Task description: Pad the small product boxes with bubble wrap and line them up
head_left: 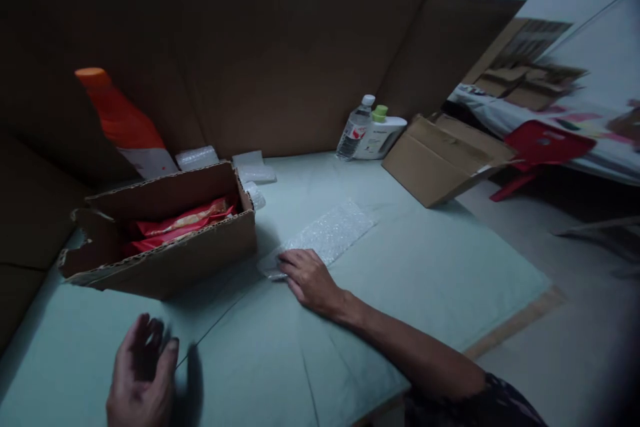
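My right hand (311,282) reaches over the table, its fingers curled down on the near left end of a clear sheet of bubble wrap (334,232). The sheet lies flat on the pale green tabletop. At the lower left, my left hand (143,373) is raised, thumb and fingers apart, holding nothing. Beyond it stands an open cardboard box (210,252) with red packets (183,221) inside. Folded pieces of bubble wrap (254,167) lie behind that box.
A large orange and white bottle (123,120) stands behind the box. At the back right are a clear water bottle (354,132), a white bottle with a green cap (379,139) and a tilted cardboard box (440,159). Cardboard panels (280,60) wall the back. A red stool (547,143) stands beyond.
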The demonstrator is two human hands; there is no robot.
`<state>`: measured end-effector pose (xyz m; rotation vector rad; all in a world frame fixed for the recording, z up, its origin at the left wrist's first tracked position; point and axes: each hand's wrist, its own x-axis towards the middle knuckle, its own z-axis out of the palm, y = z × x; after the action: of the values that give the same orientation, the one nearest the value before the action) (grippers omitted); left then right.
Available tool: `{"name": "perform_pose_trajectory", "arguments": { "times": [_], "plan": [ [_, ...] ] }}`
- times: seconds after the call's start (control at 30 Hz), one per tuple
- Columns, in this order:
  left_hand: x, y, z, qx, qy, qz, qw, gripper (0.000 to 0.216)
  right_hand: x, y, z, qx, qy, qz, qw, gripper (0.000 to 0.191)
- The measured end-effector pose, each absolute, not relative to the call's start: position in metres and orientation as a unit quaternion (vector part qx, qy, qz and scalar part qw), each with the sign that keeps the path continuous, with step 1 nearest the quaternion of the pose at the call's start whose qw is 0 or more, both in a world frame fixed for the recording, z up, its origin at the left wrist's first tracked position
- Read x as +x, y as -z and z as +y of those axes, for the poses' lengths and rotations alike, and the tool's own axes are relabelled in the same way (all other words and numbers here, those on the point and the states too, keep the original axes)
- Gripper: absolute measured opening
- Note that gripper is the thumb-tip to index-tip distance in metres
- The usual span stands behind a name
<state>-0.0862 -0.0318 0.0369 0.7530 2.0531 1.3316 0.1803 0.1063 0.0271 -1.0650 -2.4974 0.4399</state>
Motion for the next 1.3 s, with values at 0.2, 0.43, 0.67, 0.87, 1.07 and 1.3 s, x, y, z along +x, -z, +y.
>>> {"name": "perform_pose_trajectory", "arguments": {
  "times": [0.2,0.43,0.67,0.87,1.07,1.3],
  "plan": [
    [-0.059,-0.032,-0.071,0.485,-0.446,0.698,0.281,0.051,0.181,-0.053,0.064,-0.230,-0.482,-0.807,0.252,0.021],
    [-0.032,-0.034,-0.071,0.526,-0.370,0.616,0.455,0.054,0.180,-0.054,0.019,-0.271,-0.663,-0.659,0.231,0.030],
    [-0.016,-0.030,-0.044,0.559,-0.307,0.681,0.360,0.057,0.209,-0.056,0.003,-0.439,-0.321,-0.733,0.407,0.027],
    [-0.007,-0.021,-0.042,0.627,-0.264,0.677,0.281,0.057,0.202,-0.047,-0.020,-0.302,-0.226,-0.897,0.230,0.053],
    [-0.023,-0.016,-0.059,0.637,-0.385,0.637,0.201,0.042,0.195,-0.027,-0.017,-0.328,-0.213,-0.885,0.253,0.033],
    [-0.025,-0.019,-0.085,0.703,-0.387,0.556,0.218,0.046,0.191,-0.044,-0.011,-0.327,-0.397,-0.815,0.268,0.023]
  ]
}}
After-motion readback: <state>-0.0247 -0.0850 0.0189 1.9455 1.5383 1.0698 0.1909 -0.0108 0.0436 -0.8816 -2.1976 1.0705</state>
